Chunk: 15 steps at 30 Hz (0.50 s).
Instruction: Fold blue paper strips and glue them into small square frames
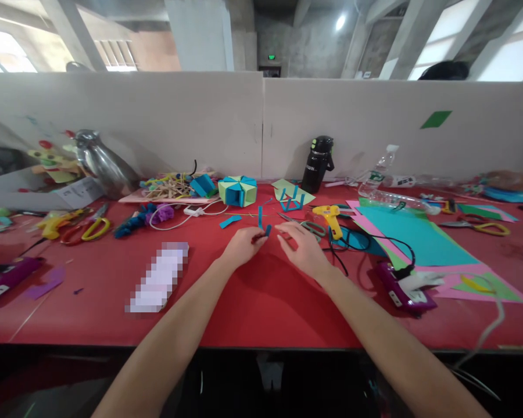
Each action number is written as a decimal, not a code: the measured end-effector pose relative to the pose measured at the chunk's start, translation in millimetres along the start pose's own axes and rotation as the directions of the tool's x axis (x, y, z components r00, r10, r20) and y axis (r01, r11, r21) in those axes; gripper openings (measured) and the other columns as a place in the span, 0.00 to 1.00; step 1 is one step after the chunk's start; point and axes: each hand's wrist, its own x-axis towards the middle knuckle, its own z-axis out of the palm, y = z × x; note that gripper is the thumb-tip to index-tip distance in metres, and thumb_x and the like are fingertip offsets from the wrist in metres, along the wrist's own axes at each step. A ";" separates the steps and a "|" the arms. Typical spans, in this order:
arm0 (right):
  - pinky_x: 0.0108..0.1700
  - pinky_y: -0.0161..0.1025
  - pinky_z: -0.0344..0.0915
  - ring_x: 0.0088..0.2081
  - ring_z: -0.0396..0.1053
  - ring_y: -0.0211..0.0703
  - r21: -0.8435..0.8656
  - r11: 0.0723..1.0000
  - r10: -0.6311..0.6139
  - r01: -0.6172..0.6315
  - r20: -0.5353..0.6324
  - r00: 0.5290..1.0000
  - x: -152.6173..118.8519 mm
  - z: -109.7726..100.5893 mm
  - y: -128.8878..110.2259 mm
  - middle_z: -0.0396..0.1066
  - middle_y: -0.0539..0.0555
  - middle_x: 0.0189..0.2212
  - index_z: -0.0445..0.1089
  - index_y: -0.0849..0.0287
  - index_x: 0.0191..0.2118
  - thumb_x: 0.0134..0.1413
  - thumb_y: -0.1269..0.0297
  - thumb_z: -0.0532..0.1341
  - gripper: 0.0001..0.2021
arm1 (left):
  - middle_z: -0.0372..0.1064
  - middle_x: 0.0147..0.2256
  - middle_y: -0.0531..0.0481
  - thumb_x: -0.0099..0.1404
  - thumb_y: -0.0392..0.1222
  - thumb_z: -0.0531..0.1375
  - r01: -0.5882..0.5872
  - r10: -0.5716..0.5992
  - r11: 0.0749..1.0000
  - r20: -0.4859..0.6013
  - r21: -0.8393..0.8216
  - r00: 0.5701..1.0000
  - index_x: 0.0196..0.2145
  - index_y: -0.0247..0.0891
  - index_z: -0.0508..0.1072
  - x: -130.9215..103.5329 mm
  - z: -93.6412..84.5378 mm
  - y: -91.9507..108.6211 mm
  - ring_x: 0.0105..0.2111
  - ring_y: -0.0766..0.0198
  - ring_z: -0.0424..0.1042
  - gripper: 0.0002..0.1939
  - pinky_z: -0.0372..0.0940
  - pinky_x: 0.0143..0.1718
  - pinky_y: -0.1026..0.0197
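Note:
My left hand [243, 245] is closed, pinching a folded blue paper strip [260, 216]. One end of the strip stands up above the fingers and a second bit shows beside the fingertips. Just to its right, my right hand [303, 248] has thumb and fingers apart, with nothing visible between them. Behind the hands lies a loose blue paper piece [230, 221]. Farther back, a blue strip frame [291, 200] stands on pale green paper, and a blue and green paper box ring [237, 191] sits to its left. Scissors [312, 228] lie partly hidden behind my right hand.
A yellow glue gun [330, 219] with black cord lies right of my hands, near a purple power strip [405, 290]. Coloured paper sheets [418, 235] cover the right side. A blurred-out phone-like slab [159, 278] lies at left. A black bottle [318, 165] stands at the back.

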 end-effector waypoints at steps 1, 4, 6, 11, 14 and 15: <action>0.53 0.46 0.70 0.48 0.74 0.48 -0.047 0.998 0.039 -0.039 -0.009 0.999 -0.5 -10.2 2.0 0.76 0.57 0.45 0.72 0.55 0.48 0.65 0.68 0.55 0.11 | 0.75 0.31 0.48 0.70 0.43 0.57 0.013 -0.013 1.000 -0.011 0.009 1.000 0.35 0.37 0.77 0.5 -0.5 -0.8 0.31 0.62 0.70 0.11 0.63 0.35 0.60; 0.47 0.44 0.70 0.41 0.76 0.49 -0.257 0.924 0.279 -0.285 -0.061 0.958 -10.1 -50.7 16.0 0.78 0.57 0.41 0.74 0.57 0.43 0.63 0.68 0.57 0.09 | 0.74 0.32 0.47 0.69 0.44 0.58 0.039 -0.038 0.999 -0.027 0.037 0.999 0.32 0.37 0.77 2.1 -1.5 -3.4 0.31 0.61 0.71 0.12 0.63 0.35 0.59; 0.45 0.43 0.68 0.41 0.76 0.51 -0.443 0.787 0.463 -0.429 -0.036 0.886 -21.7 -78.2 28.2 0.79 0.58 0.40 0.75 0.58 0.42 0.61 0.69 0.56 0.10 | 0.73 0.31 0.47 0.69 0.44 0.58 0.038 -0.037 0.998 -0.019 0.048 0.999 0.31 0.38 0.77 3.2 -1.6 -4.5 0.31 0.61 0.70 0.12 0.63 0.34 0.59; 0.39 0.41 0.64 0.40 0.77 0.53 -0.709 0.539 0.712 -0.454 0.096 0.696 -44.1 -109.9 44.2 0.80 0.61 0.37 0.77 0.58 0.37 0.60 0.73 0.54 0.13 | 0.73 0.33 0.47 0.69 0.41 0.57 0.016 -0.016 0.999 0.006 0.048 1.000 0.33 0.37 0.78 4.5 -1.7 -4.4 0.33 0.61 0.71 0.11 0.64 0.37 0.58; 0.37 0.41 0.63 0.40 0.77 0.54 -0.722 0.517 0.740 -0.460 0.106 0.665 -48.3 -105.6 43.9 0.80 0.62 0.39 0.78 0.57 0.40 0.58 0.74 0.55 0.14 | 0.73 0.34 0.47 0.70 0.41 0.57 0.010 -0.010 0.999 0.006 0.053 1.000 0.33 0.37 0.78 4.1 -2.4 -4.7 0.34 0.60 0.71 0.11 0.65 0.38 0.58; 0.37 0.42 0.63 0.41 0.77 0.56 -0.725 0.506 0.750 -0.468 0.102 0.654 -49.7 -103.1 43.9 0.80 0.63 0.41 0.78 0.57 0.43 0.57 0.74 0.55 0.15 | 0.73 0.33 0.47 0.70 0.41 0.57 0.008 -0.009 0.998 0.007 0.056 1.000 0.33 0.38 0.78 3.8 -2.6 -5.2 0.34 0.60 0.71 0.11 0.65 0.38 0.58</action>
